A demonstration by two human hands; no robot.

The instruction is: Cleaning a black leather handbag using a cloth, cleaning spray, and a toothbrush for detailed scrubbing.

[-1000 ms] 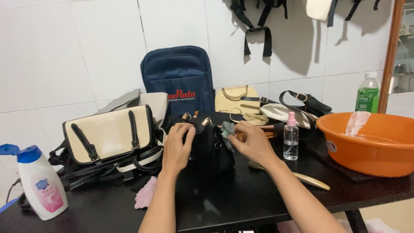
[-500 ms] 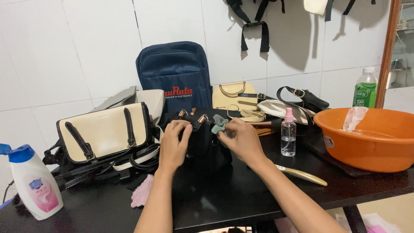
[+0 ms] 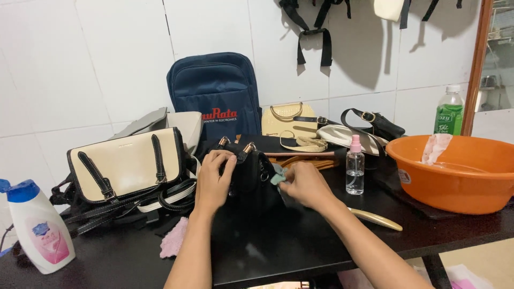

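A small black handbag with metal strap rings stands on the black table in front of me. My left hand grips its left side and top edge, holding it upright. My right hand holds a small pale green cloth pressed against the bag's right side. The bag's lower part is hidden by my hands.
A cream bag with black straps lies left, a navy backpack leans on the tiled wall. Right of my hands stand a small spray bottle, a cream shoehorn-like tool and an orange basin. A white lotion bottle and pink cloth are near left.
My right hand with the cloth has slid down from the bag's top to its right side. The left hand stays on the bag.
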